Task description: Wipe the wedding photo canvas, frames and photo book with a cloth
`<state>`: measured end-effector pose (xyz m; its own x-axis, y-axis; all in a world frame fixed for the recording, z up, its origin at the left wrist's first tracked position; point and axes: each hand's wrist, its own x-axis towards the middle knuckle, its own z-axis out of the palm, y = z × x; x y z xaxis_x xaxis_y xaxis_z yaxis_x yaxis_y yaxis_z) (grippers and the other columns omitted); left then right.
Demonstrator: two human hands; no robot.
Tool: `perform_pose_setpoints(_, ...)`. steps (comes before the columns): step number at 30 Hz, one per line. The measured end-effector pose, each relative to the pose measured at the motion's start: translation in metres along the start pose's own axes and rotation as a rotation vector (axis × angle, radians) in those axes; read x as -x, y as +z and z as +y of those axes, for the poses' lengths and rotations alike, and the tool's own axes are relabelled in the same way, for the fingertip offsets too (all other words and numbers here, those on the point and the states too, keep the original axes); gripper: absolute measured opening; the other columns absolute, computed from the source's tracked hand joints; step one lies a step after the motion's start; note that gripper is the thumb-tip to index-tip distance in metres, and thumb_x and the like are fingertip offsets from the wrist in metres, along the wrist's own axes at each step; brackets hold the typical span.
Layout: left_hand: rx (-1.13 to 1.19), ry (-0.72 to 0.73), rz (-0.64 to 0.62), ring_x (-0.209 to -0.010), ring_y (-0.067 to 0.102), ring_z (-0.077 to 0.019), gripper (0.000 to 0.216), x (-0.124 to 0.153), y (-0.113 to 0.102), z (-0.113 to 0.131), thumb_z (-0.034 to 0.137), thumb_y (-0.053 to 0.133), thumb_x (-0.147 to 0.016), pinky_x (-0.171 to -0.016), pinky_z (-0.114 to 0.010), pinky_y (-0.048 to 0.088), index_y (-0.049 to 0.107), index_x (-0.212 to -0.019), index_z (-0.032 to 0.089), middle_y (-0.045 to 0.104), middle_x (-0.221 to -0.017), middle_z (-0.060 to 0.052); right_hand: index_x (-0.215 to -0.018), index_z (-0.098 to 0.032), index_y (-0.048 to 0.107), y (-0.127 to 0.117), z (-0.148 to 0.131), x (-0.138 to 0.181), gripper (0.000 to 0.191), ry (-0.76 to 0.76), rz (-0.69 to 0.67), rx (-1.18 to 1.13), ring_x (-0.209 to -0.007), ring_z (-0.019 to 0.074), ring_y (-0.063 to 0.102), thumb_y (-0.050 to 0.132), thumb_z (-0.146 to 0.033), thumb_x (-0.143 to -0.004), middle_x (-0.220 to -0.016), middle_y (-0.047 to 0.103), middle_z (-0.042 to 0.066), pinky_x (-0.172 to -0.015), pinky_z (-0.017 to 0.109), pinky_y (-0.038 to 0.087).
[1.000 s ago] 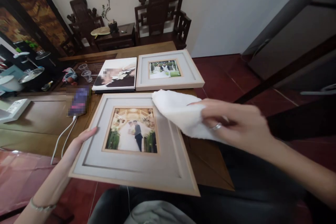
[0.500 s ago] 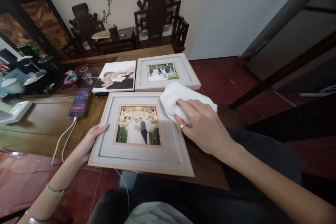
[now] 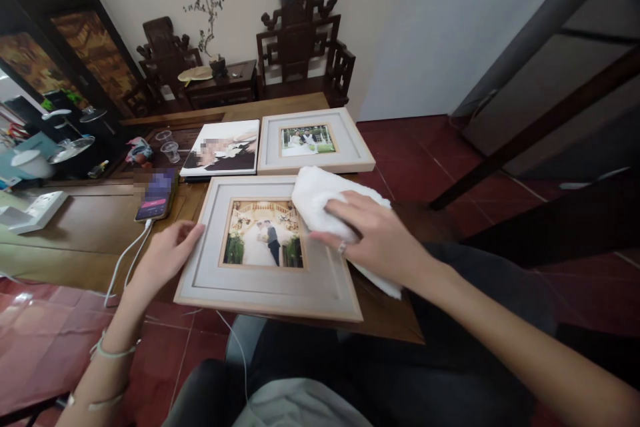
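A pale wood picture frame (image 3: pixel 270 293) with a wedding photo lies before me at the table's near edge. My left hand (image 3: pixel 163 253) is at its left side, thumb against the border and fingers bent; their tips are partly hidden. A white fluffy cloth (image 3: pixel 320 197) is bunched under my right hand (image 3: pixel 375 237), whose fingers press into it. The cloth rests over the upper right part of the frame, and its lower end hangs past the right side. Behind the frame lie a second framed photo (image 3: pixel 345 147) and a frameless photo panel (image 3: pixel 240 160).
On the wooden table (image 3: pixel 100 247), a phone (image 3: pixel 156 197) with a white cable lies left of the frame. Farther left are a white power strip (image 3: pixel 43 212), clear plastic cups (image 3: pixel 170 150) and a lidded pot (image 3: pixel 73 150). Carved chairs (image 3: pixel 300 33) stand by the wall.
My right hand and the cloth have slid slightly left over the frame. My left hand has shifted upward along the left edge, its fingers now showing more. The camera view has tilted a little.
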<state>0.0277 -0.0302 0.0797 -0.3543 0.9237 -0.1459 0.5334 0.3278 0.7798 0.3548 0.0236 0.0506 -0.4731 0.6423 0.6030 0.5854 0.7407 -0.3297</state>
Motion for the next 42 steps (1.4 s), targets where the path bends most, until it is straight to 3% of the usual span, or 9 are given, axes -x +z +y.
perform_pose_setpoints(2,-0.052,0.168,0.199,-0.119,0.061,-0.0299,0.032,0.003,0.002,0.012,0.038,0.076,-0.075,-0.089,-0.029,0.053,0.069,-0.099,0.019,0.072,-0.11,-0.01,-0.093,-0.021,0.067,-0.017,0.0,-0.01,0.022,0.092,0.102,-0.212,-0.081,0.0245,0.064,0.071,-0.04,-0.083,-0.089,0.069,0.006,-0.073,0.039,0.053)
perform_pose_setpoints(3,-0.018,0.226,0.204,-0.122,0.058,-0.0292,0.031,0.005,0.006,0.02,0.036,0.075,-0.076,-0.093,-0.03,0.052,0.069,-0.101,0.02,0.071,-0.115,-0.01,-0.093,-0.022,0.068,-0.025,-0.001,-0.016,0.023,0.15,0.147,-0.32,-0.078,0.0229,0.064,0.074,-0.041,-0.08,-0.089,0.07,0.004,-0.07,0.037,0.053)
perform_pose_setpoints(6,0.188,0.389,-0.029,-0.117,0.062,-0.0245,0.027,0.009,0.032,0.053,0.033,0.072,-0.08,-0.099,-0.032,0.049,0.07,-0.104,0.02,0.069,-0.119,-0.009,-0.091,-0.024,0.07,-0.042,-0.005,-0.034,0.025,0.307,0.244,-0.634,-0.069,0.0179,0.06,0.078,-0.042,-0.074,-0.086,0.068,0.001,-0.06,0.032,0.05)
perform_pose_setpoints(10,0.482,0.413,-0.35,-0.118,0.061,-0.0265,0.045,-0.002,0.077,0.089,0.036,0.074,-0.08,-0.1,-0.04,0.05,0.064,-0.12,0.019,0.065,-0.129,-0.012,-0.092,-0.025,0.07,-0.044,-0.011,-0.049,0.035,0.402,0.318,-0.881,-0.071,0.0172,0.059,0.084,-0.038,-0.063,-0.086,0.068,0.0,-0.06,0.03,0.051)
perform_pose_setpoints(14,0.636,0.419,-0.344,-0.124,0.057,-0.0272,0.053,-0.024,0.1,0.105,0.04,0.074,-0.081,-0.105,-0.042,0.045,0.059,-0.127,0.019,0.063,-0.132,-0.014,-0.092,-0.026,0.068,-0.041,-0.007,-0.051,0.039,0.436,0.387,-0.95,-0.074,0.0185,0.061,0.085,-0.032,-0.057,-0.086,0.068,0.0,-0.063,0.031,0.052)
perform_pose_setpoints(20,0.688,0.453,-0.433,-0.11,0.065,-0.0276,0.047,-0.044,0.103,0.113,0.043,0.077,-0.076,-0.094,-0.039,0.051,0.065,-0.111,0.015,0.072,-0.111,-0.013,-0.093,-0.027,0.064,-0.04,0.012,-0.047,0.041,0.503,0.403,-0.943,-0.082,0.024,0.064,0.082,-0.033,-0.057,-0.094,0.069,0.003,-0.073,0.04,0.055)
perform_pose_setpoints(27,0.581,0.67,-0.115,-0.104,0.063,-0.0211,0.028,-0.062,0.102,0.113,0.043,0.071,-0.08,-0.093,-0.032,0.047,0.064,-0.087,0.017,0.07,-0.101,-0.008,-0.093,-0.026,0.064,-0.033,0.021,-0.048,0.031,0.503,0.554,-0.976,-0.087,0.0211,0.064,0.08,-0.027,-0.066,-0.098,0.069,0.003,-0.081,0.039,0.054)
perform_pose_setpoints(33,0.49,0.744,0.141,-0.11,0.058,-0.0181,0.025,-0.056,0.11,0.109,0.035,0.072,-0.083,-0.089,-0.028,0.049,0.055,-0.096,0.022,0.063,-0.107,-0.004,-0.085,-0.023,0.069,-0.02,0.03,-0.053,0.037,0.351,0.677,-0.974,-0.072,0.0138,0.062,0.088,-0.024,-0.053,-0.084,0.069,-0.003,-0.067,0.029,0.053)
perform_pose_setpoints(42,0.47,0.779,-0.035,-0.114,0.06,-0.0205,0.02,-0.036,0.115,0.129,0.03,0.072,-0.083,-0.099,-0.036,0.047,0.061,-0.096,0.02,0.066,-0.115,-0.006,-0.095,-0.024,0.071,-0.017,0.044,-0.042,0.04,0.116,0.618,-0.679,-0.079,0.0131,0.061,0.089,-0.022,-0.059,-0.088,0.069,-0.004,-0.071,0.027,0.051)
